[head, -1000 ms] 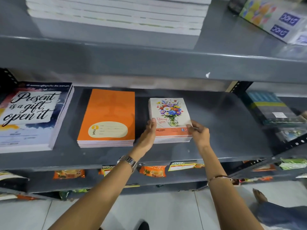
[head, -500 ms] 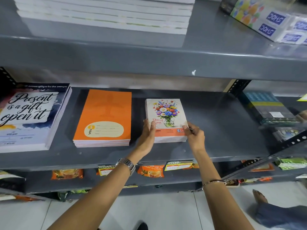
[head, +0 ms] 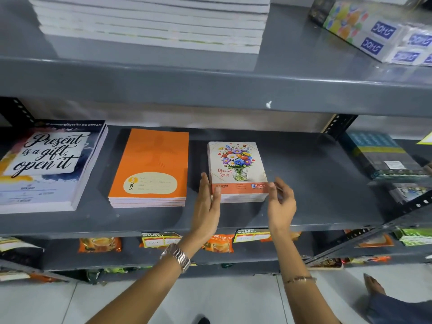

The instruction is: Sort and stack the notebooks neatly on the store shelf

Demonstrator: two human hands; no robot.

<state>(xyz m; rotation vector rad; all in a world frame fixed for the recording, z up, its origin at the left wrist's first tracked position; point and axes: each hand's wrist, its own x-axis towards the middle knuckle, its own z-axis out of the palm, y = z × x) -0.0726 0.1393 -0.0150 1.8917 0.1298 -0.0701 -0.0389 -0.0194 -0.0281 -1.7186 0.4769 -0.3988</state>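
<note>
A small stack of floral-cover notebooks (head: 237,164) lies on the grey middle shelf (head: 315,188). My left hand (head: 207,206) lies flat against the stack's left side with the thumb on the front corner of the cover. My right hand (head: 281,202) is at the front right corner, fingers spread, only the thumb close to the cover. To the left lie a stack of orange notebooks (head: 152,160) and a thicker stack with "Present is a gift, open it" on its cover (head: 46,160).
The upper shelf holds a tall pile of white-edged notebooks (head: 152,22) and DOMS boxes (head: 378,36). Wrapped packs (head: 383,157) sit on the adjoining shelf at right. Tea packets (head: 217,244) line the lower shelf. Another person's foot (head: 374,286) rests on the tiled floor.
My right hand has loosened from the stack's right corner and drawn back a little, fingers spreading. The left hand stays at the left side. The floral stack has barely moved.
</note>
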